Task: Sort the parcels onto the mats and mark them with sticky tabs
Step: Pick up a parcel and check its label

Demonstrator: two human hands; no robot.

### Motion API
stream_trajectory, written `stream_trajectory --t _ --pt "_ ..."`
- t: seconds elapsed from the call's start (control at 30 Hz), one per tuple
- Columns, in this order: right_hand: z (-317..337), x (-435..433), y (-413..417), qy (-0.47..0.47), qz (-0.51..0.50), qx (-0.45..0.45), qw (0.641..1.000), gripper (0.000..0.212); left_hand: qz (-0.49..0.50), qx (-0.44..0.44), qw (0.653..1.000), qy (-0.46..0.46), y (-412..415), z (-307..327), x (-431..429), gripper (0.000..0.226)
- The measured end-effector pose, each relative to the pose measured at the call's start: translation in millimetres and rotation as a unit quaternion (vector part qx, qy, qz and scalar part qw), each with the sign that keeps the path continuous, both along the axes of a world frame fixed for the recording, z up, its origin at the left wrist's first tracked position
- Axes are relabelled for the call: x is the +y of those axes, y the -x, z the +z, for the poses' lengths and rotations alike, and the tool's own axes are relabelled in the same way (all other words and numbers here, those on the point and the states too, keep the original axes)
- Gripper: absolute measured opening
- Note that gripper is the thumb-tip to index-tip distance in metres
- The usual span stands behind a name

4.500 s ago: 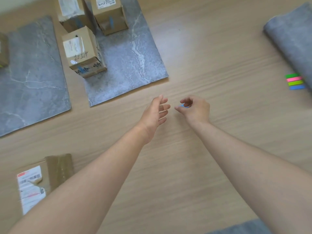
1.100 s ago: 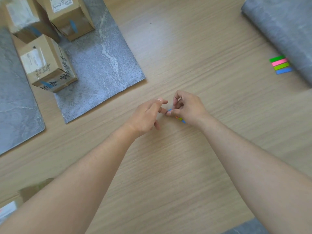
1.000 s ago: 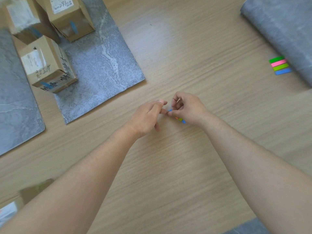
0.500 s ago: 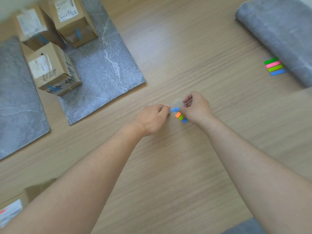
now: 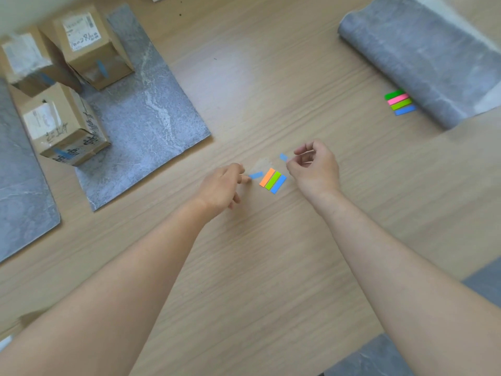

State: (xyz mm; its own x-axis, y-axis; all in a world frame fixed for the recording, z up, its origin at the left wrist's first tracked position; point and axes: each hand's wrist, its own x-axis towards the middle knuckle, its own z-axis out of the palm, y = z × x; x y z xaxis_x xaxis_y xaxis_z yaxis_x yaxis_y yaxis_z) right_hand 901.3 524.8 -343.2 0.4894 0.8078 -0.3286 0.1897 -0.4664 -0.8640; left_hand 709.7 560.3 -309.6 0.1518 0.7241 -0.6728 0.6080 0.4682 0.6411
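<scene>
Both forearms reach over the desk [image 5: 271,267]. The left hand [image 5: 221,187] pinches a blue tab [image 5: 255,175] with narrow fingers. The right hand [image 5: 315,169] pinches another tab [image 5: 283,157]. The tab pad [image 5: 272,180] lies between them.

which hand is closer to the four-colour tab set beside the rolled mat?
Right. The right hand is left of the tab set and nearer the person. The left hand is farther left, beyond the orange-green-blue tabs lying between the hands.

Bright even daylight, soft glare on tabletop [image 5: 238,66], blurred corners, wide-angle bowing
</scene>
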Motion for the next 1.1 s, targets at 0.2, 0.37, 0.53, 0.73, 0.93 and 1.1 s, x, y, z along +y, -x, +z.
stream_trajectory --t 0.2,0.37,0.53,0.73,0.93,1.1 --pt "4.7 -15.9 -11.6 -0.03 -0.003 0.013 0.999 0.019 0.174 -0.108 0.979 0.021 -5.2 1.7 2.0 0.046" --pt "19.2 -33.7 -5.9 -0.1 0.005 0.035 0.994 0.023 0.262 -0.165 0.951 0.023 -4.4 13.6 -8.2 0.031" --pt "49.8 -45.5 18.9 -0.171 0.064 0.007 0.983 0.024 0.212 -0.175 0.961 -0.01 3.2 38.9 -29.7 0.016" --pt "91.8 -59.6 43.1 -0.236 0.142 -0.06 0.959 0.02 0.186 -0.205 0.96 -0.046 20.5 82.2 -52.4 0.027" --pt "129.5 -99.7 69.8 -0.294 0.209 -0.124 0.924 0.02 0.152 -0.228 0.96 -0.055 50.4 123.1 -97.5 0.032" --pt "152.5 -145.5 112.5 -0.329 0.259 -0.173 0.891 0.017 0.149 -0.261 0.952 -0.062 92.9 146.0 -151.2 0.022"
